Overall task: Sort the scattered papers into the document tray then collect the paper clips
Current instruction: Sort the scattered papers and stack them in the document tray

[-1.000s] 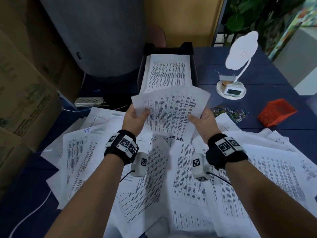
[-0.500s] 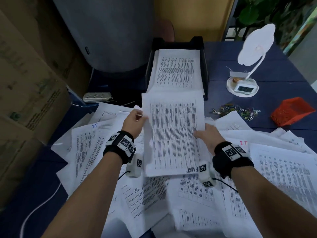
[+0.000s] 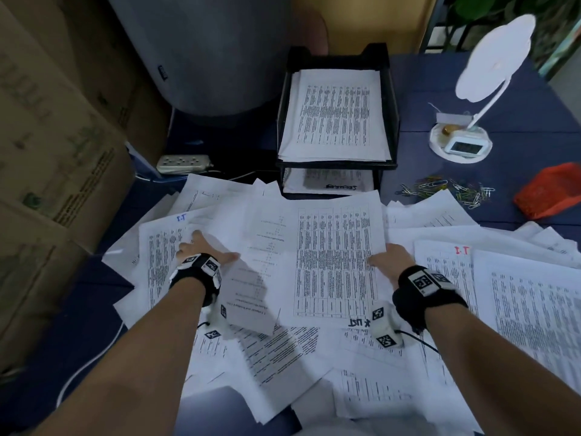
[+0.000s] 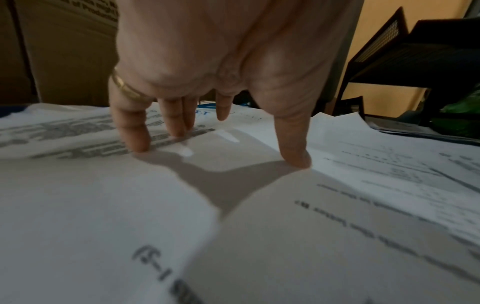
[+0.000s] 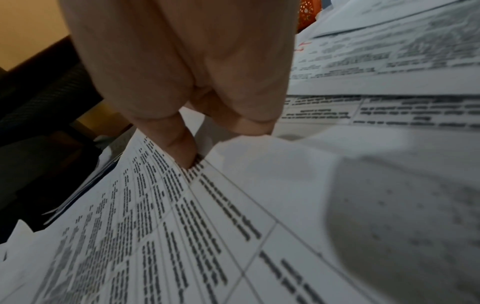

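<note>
From the head view, the left hand (image 3: 201, 251) lies spread with straight fingers on the scattered papers (image 3: 518, 303), its thumb stretched toward a text sheet beside it; the right hand (image 3: 388, 258) rests at the right edge of a table-printed sheet (image 3: 336, 262), thumb on top, while its fingers are hidden under the paper, so its grip is not fully plain here. Beyond both hands stands the black document tray (image 3: 391, 99), its upper level loaded with printed pages and its lower level half hidden by the upper one. Beyond and to the right of the right hand the paper clips (image 3: 452, 188) lie in a loose heap on the blue desk (image 3: 518, 102), next to an orange basket (image 3: 553, 190) cut off by the frame edge, with a white lamp (image 3: 490, 58) farther back. A power strip (image 3: 184, 162) sits beyond the left hand. In the left wrist view the left hand (image 4: 207, 61) shows straight, spread fingers (image 4: 135, 133) pressing tips down on blurred pages, holding nothing; a ring sits on one finger, and the tray (image 4: 415, 51) shows dark at right. In the right wrist view the right hand (image 5: 182, 61) pinches the edge of the table-printed sheet (image 5: 182, 226), thumb on top and curled fingers beneath; the print is too blurred to read.
</note>
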